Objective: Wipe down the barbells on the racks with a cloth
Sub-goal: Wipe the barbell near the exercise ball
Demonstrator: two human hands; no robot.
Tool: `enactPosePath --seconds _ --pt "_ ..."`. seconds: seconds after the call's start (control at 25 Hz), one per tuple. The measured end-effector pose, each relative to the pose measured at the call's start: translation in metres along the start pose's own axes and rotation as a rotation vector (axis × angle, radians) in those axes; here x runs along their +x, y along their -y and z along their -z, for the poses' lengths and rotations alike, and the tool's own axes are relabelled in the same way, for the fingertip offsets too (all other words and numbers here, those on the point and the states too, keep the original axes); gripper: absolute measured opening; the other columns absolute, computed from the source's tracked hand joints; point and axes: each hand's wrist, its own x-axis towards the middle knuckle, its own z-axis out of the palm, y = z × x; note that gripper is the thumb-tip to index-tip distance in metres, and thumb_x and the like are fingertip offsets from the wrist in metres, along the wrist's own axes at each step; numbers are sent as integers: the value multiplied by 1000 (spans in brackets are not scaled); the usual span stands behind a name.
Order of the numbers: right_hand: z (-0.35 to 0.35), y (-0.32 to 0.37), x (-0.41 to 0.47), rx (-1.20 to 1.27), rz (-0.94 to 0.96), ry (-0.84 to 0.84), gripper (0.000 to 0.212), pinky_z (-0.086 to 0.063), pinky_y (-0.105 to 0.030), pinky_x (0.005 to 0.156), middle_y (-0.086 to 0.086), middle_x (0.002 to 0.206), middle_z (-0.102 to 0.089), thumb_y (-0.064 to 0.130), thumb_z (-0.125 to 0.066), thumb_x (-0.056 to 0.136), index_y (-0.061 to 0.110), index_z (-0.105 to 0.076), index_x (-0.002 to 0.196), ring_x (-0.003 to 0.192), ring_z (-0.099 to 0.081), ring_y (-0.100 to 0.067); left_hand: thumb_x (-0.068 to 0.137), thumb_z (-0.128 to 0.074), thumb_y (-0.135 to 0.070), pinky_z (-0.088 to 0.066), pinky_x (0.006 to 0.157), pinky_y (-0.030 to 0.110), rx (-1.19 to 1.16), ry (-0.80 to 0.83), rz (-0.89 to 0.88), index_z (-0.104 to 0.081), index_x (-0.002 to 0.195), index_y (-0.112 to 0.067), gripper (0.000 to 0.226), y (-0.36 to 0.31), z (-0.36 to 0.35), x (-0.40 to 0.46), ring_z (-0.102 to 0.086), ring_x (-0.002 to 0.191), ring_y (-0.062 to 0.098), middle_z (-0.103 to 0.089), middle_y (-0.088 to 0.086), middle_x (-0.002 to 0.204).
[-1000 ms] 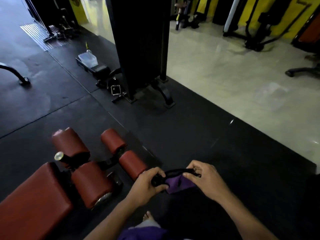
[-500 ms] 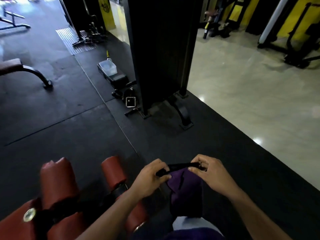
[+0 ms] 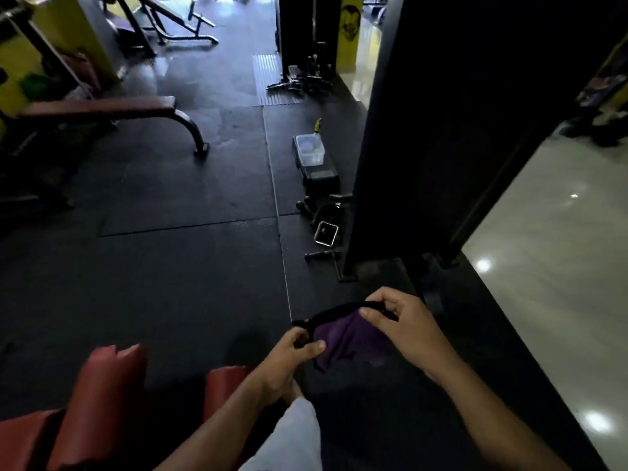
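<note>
Gripping a purple cloth (image 3: pixel 343 338) by its dark upper edge, the left hand (image 3: pixel 292 358) and right hand (image 3: pixel 404 326) pinch it, bunched and hanging, above the black floor (image 3: pixel 190 287).

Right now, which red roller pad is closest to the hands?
The smaller red pad, right beside the left hand and its forearm. The bigger red pad lies farther left, away from both hands.
</note>
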Motion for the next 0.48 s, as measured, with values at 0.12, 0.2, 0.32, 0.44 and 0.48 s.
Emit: enactPosePath --seconds 0.12,0.2,0.32,0.44,0.48 --pt "7 28 124 105 20 13 9 -48 -13 75 13 93 -73 34 -69 94 27 -72 90 90 -66 2 83 -76 -30 -55 97 39 -190 -19 -6 -59 134 -10 57 -52 14 79 -65 118 28 -67 14 130" --pt "13 34 194 305 -26 -11 21 -51 -25 82 9 94 -73 47 -70 90 26 -73 93 94 -67 -11 92 -62 -35 -52 103 39 -232 -63 -32 -61 133 -22 43 -104 24 113 -66 118 22 -69 4 129" --pt "11 22 270 548 -149 213 57 -49 -38 100 6 120 -72 69 -71 75 31 -69 118 114 -66 -15 95 -59 -49 -49 105 39 -219 -99 -17 -64 130 -32 39 -182 56 161 -67 116 19 -70 0 128" --pt "-16 7 325 642 -299 479 65 -48 -50 105 -8 125 -71 57 -85 65 19 -74 117 114 -67 -23 98 -58 -51 -49 104 42 -200 -109 -18 -64 131 -23 43 -239 98 204 -68 116 25 -70 8 126" --pt "-24 9 344 686 -324 490 63 -51 -48 101 -13 120 -72 48 -93 57 14 -78 108 108 -70 -25 97 -62 -47 -48 105 45 -194 -81 -49 -60 135 -24 45 -246 115 221 -65 120 27 -68 9 131"
